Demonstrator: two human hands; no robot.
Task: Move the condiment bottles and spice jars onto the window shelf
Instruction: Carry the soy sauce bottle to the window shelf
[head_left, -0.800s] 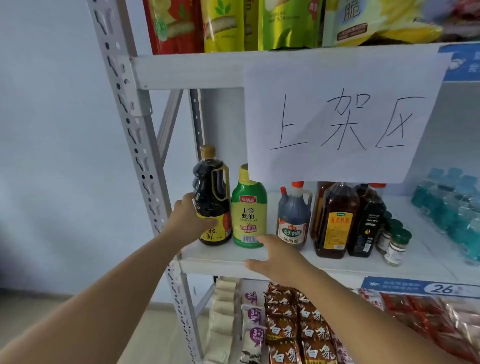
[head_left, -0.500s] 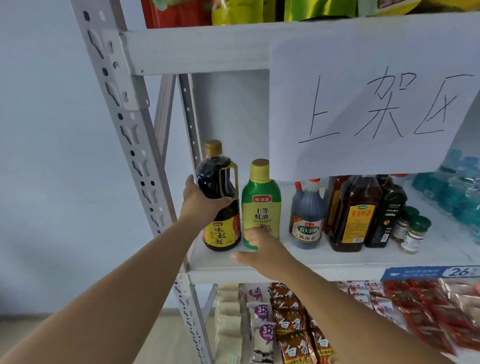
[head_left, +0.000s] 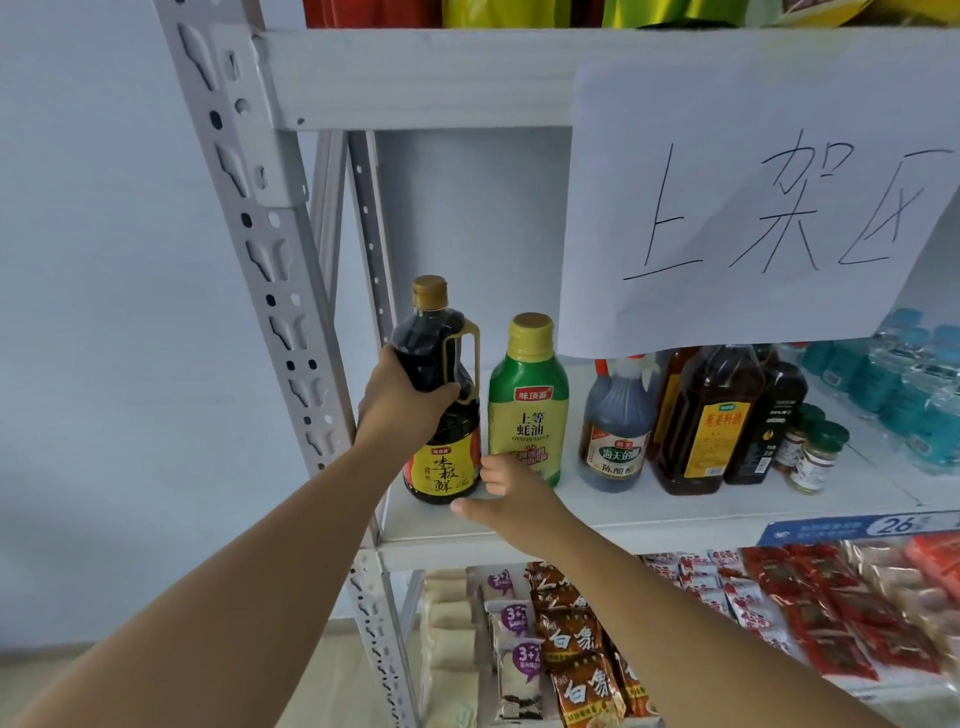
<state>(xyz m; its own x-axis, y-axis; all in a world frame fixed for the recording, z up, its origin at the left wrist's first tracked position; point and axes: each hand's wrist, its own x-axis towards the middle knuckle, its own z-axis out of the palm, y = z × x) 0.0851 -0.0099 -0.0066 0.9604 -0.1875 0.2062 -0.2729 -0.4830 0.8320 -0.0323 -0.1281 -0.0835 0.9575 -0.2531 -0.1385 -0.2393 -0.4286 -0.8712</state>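
- The soy sauce bottle (head_left: 442, 467) is stood on the shelf (head_left: 675, 512), gripped by the left hand (head_left: 402, 402).
- Just right of it, the right hand (head_left: 514, 496) is held loosely spread, empty.
- Further right, spice jars (head_left: 816, 460) are shelved; placement is judged well advanced.

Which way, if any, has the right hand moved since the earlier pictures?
Yes: the right hand went left, from right of the green bottle to its lower left.
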